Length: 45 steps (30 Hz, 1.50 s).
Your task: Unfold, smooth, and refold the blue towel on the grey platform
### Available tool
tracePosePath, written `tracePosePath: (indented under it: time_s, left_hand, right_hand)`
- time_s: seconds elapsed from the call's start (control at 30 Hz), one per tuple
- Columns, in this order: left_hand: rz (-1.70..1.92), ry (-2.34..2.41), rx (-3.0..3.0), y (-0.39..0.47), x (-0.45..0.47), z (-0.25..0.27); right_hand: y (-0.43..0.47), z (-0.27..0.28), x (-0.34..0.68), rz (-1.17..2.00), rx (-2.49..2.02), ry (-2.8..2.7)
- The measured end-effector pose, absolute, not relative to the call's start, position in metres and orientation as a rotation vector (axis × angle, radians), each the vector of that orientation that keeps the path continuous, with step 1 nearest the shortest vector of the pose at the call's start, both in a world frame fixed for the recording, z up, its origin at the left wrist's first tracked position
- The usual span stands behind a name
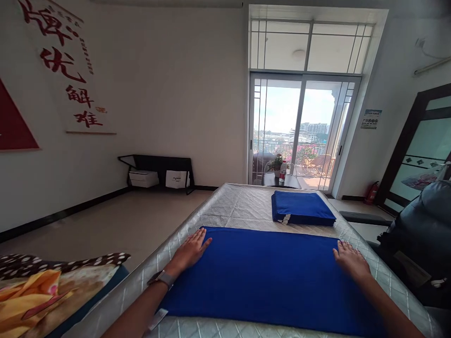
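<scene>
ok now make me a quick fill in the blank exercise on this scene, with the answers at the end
The left hand and the right hand both touch the spread cloth, whose colour is ____.
The watch is worn on the person's ____ wrist.
Of the spread cloth's near and far sides, as the person sees it, the folded stack lies on the ____ side.
The fire extinguisher is coloured ____.

Missing words: blue; left; far; red

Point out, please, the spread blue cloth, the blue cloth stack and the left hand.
Spread blue cloth [262, 277]: head view, middle of its upper side.
Blue cloth stack [301, 203]: head view, its top face.
Left hand [192, 247]: head view, back of the hand.
</scene>
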<state>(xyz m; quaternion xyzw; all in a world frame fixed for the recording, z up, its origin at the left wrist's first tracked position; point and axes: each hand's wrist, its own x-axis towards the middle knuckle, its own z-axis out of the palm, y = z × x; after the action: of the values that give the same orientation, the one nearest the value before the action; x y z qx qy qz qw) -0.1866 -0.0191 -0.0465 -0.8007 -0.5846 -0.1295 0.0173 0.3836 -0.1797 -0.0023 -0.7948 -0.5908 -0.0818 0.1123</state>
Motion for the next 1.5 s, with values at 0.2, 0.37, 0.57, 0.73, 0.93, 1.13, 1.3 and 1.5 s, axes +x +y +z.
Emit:
tracePosePath:
  time_s: [0.2,0.37,0.57,0.73,0.93,1.13,1.3,1.5]
  left_hand:
    - [-0.570,-1.252,-2.822,-0.031,-0.030,-0.028]
    - [-0.612,-1.111,-2.890,-0.045,0.040,-0.047]
    - [-0.442,-1.324,-2.908,-0.032,0.006,-0.047]
    - [-0.339,-1.566,-2.805,-0.010,-0.062,-0.043]
    - [-0.290,-1.854,-2.588,0.022,-0.164,-0.056]
    - [-0.307,-1.991,-2.437,0.039,-0.196,-0.068]
    - [-0.322,-2.011,-2.440,0.036,-0.192,-0.067]
    - [-0.347,-2.017,-2.442,0.035,-0.192,-0.067]
  right_hand:
    - [-0.122,-0.006,0.251,0.063,-2.035,-2.168]
    - [-0.098,-0.018,0.195,0.202,-1.904,-2.280]
    - [-0.096,-0.022,0.224,0.257,-1.960,-2.240]
    - [-0.113,-0.031,0.306,0.152,-2.144,-2.128]
    - [-0.144,-0.053,0.434,-0.049,-2.428,-1.841]
    - [-0.144,-0.062,0.455,-0.103,-2.449,-1.791]
    - [-0.142,-0.062,0.454,-0.079,-2.453,-1.803]
    - [-0.143,-0.062,0.456,-0.081,-2.447,-1.792]
